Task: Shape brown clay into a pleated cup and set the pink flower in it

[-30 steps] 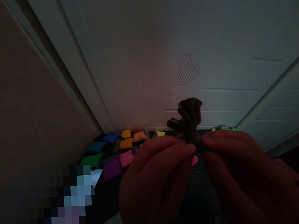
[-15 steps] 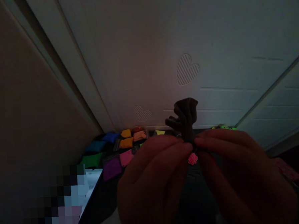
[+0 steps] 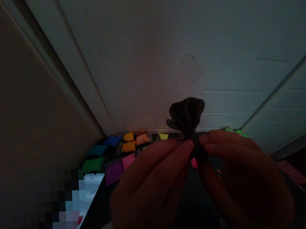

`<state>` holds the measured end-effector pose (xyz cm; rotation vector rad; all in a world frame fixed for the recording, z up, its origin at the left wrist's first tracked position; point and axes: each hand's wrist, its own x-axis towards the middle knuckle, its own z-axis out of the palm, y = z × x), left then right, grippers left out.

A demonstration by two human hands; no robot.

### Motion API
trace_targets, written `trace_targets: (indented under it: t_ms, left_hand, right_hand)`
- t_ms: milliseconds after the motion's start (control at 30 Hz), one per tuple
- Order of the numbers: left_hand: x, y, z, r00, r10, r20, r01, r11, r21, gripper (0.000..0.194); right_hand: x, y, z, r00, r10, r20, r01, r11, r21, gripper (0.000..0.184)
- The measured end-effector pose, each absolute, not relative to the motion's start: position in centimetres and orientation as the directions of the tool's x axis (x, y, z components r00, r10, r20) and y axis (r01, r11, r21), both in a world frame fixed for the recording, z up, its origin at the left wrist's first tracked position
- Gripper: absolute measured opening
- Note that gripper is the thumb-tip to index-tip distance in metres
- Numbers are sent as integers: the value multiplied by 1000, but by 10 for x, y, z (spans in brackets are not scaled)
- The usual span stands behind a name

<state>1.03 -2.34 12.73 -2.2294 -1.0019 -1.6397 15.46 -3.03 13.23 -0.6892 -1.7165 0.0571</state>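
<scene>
A dark piece of modelling clay (image 3: 187,114), ruffled and flared at the top with a narrow stem below, stands upright between my two hands. My left hand (image 3: 151,186) pinches the stem from the left with thumb and fingers. From the right, my right hand (image 3: 248,178) is closed on the lower end of the same stem. Behind and below the clay, a small pink textured piece (image 3: 194,163) is partly covered by it and by my fingers. The light is dim, so fine detail on the clay is hard to make out.
Packets of coloured clay lie at the back left: a blue packet (image 3: 113,141), a green packet (image 3: 93,164), a purple packet (image 3: 114,172) and several others. A lit screen (image 3: 91,186) is at lower left. Behind rises a white panel (image 3: 140,60) with embossed hearts. Green pieces (image 3: 236,132) sit at back right.
The clay has turned, so its ruffled top looks wider and more of the stem's lower end shows. Both hands have shifted slightly left, still pinching it.
</scene>
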Motion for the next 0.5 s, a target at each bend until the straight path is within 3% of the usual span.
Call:
trace_targets:
  t_ms: [500]
  left_hand:
    - [12, -23, 127, 81, 452, 888, 585, -743, 325, 23]
  right_hand:
    - [155, -24, 130, -77, 484, 872, 339, 835, -434, 49]
